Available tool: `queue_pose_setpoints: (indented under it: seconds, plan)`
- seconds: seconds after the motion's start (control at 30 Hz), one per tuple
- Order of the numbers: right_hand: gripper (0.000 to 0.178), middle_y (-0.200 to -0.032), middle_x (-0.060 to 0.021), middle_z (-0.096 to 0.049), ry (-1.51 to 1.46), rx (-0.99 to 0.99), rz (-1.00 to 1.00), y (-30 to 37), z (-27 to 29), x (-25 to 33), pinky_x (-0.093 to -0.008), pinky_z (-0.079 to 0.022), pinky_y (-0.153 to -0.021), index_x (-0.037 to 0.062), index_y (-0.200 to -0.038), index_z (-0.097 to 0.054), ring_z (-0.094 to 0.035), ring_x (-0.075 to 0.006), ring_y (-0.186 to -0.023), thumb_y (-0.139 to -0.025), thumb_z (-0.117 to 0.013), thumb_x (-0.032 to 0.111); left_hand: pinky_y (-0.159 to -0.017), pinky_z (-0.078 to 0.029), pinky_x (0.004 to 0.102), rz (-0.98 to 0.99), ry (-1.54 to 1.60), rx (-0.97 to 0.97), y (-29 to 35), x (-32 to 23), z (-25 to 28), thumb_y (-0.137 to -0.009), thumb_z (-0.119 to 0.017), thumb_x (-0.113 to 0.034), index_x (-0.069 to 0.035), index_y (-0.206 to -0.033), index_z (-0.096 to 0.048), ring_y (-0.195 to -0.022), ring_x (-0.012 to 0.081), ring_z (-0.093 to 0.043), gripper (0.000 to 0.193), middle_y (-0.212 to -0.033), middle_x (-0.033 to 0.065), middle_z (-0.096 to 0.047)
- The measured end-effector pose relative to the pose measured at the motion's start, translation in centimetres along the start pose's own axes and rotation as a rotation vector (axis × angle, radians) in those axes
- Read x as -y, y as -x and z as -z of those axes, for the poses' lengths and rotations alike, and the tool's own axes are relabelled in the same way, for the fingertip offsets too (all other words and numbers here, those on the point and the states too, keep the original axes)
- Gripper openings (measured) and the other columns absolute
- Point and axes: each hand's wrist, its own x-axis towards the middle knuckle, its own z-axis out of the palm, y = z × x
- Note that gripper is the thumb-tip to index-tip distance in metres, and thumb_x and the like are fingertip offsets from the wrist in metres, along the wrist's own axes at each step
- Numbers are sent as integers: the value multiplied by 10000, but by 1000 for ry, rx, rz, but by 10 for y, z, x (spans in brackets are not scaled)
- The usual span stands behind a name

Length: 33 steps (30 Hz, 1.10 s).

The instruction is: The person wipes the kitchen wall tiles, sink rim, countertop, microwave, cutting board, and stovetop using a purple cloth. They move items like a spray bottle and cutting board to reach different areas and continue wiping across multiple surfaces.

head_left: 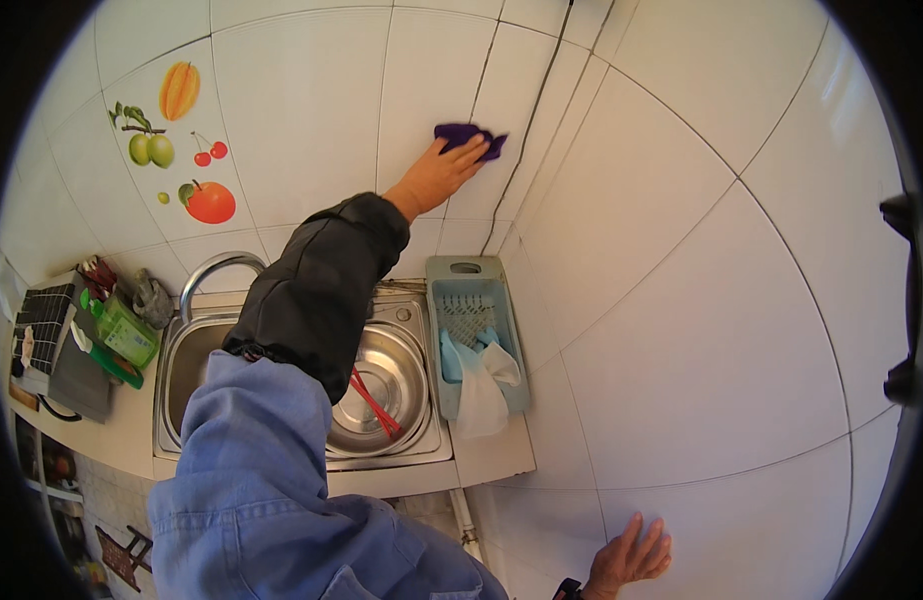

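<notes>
My left hand reaches up and forward to the white tiled wall. Its fingers press a dark purple cloth flat against the tiles, close to the dark joint lines near the corner. A black oversleeve covers that forearm, over a blue sleeve. At the lower right, my right hand is open and holds nothing, its fingers spread at the right wall; whether it touches the tiles I cannot tell. Under my left arm lies the steel sink, partly hidden, with a metal basin and red chopsticks in it.
Right of the sink stands a grey-blue basket with white and light-blue gloves hanging over its edge. The curved faucet rises behind the sink. A green bottle and grey rack stand left. Fruit stickers decorate the wall.
</notes>
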Motion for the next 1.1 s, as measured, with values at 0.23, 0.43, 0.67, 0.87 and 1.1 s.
queue_pose_setpoints:
  seconds: [0.23, 0.43, 0.67, 0.87, 1.1]
  plan:
    - [360, -1469, -177, -573, -54, 142, 13, 12, 16, -12, -539, -315, -1147, 96, -1286, -688, -458, -387, -1394, -989, -504, 8, -1047, -387, 583, 61, 73, 143, 97, -21, -11, -938, -599, -124, -118, -1376, -625, -1571, 187, -241, 439, -1672, 35, -345]
    - [346, -1442, -182, -592, -84, 111, 39, 14, 21, -21, -545, -378, -1096, 72, -1279, -690, -474, -395, -1376, -995, -503, 9, -999, -386, 572, 299, -42, -112, 80, 34, 20, -920, -598, -93, -167, -1336, -636, -1532, 207, -333, 424, -1620, 26, -418]
    - [341, -1448, -160, -592, 10, 97, 47, 14, 14, -13, -526, -294, -1162, 103, -1274, -703, -465, -366, -1389, -979, -553, 19, -1052, -352, 663, 535, 50, -344, 5, 73, 43, -874, -618, 53, -244, -1417, -576, -1516, 206, -352, 620, -1589, -25, -454]
    - [372, -1460, -138, -586, 31, 122, 75, 16, 11, -14, -511, -251, -1190, 115, -1282, -707, -423, -348, -1432, -951, -579, 1, -1007, -376, 543, 272, 24, -181, 10, 22, 1, -920, -622, -96, -219, -1364, -626, -1533, 168, -325, 460, -1633, -26, -410]
    - [342, -1449, -126, -594, 27, 107, 89, 17, 10, -15, -507, -246, -1195, 122, -1252, -727, -426, -342, -1428, -956, -591, 16, -1028, -392, 501, -70, 154, 217, 103, -77, -57, -946, -581, -115, -147, -1338, -659, -1571, 158, -230, 401, -1671, -2, -348]
